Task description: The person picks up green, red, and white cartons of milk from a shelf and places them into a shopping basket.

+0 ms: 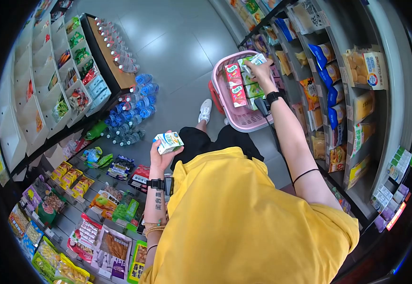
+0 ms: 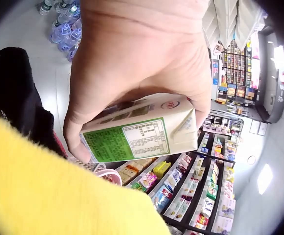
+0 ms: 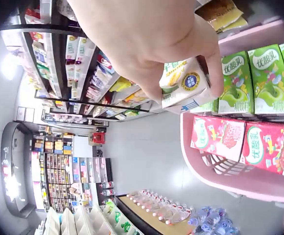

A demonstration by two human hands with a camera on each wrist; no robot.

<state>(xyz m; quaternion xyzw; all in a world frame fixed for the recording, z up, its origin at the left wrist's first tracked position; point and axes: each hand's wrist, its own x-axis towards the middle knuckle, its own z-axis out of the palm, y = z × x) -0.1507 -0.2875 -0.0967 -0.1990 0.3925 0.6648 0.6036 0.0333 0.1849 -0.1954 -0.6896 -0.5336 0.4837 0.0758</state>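
Holding one white carton [image 1: 257,60] with the right hand [image 1: 262,75] near the far edge of the pink basket [image 1: 251,126], and a second white carton [image 1: 169,142] with the left hand [image 1: 156,157], well outside its near left corner. Curling both hands round them. With green cartons [image 1: 252,90] inside, beside red cartons [image 1: 237,96].

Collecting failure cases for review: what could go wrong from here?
1. The left hand holds a white carton well away from the pink basket; a slip could send it to the floor.
2. The right hand grips another white carton close to the green cartons in the basket; it might catch or shift them.
3. Attention is split: both hands hold cartons, so neither is free to steady the basket if bumped.
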